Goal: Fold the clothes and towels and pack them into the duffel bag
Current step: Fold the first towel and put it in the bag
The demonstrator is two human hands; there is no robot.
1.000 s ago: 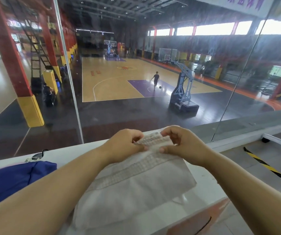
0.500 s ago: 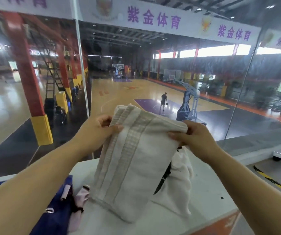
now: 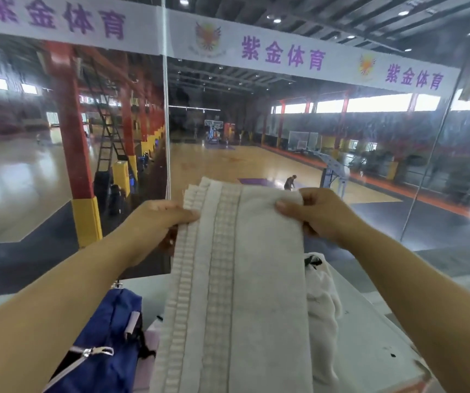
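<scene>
Aloft above a white table (image 3: 370,344), a folded white towel (image 3: 245,293) is being held up by its top edge, with its ribbed bands running down the left side. Its left corner is being pinched by the left hand (image 3: 157,222), thumb on the near face and fingers curled behind. The right corner is being gripped the same way by the right hand (image 3: 318,217). Below and to the left, a blue bag (image 3: 106,330) is being kept on the table, a zip pull showing and a pink cloth (image 3: 150,361) just beside it. A crumpled white garment (image 3: 324,302) is being partly hidden behind the towel's right edge. Beyond the glass, a basketball court (image 3: 228,165) is being used by a lone player (image 3: 290,182)
</scene>
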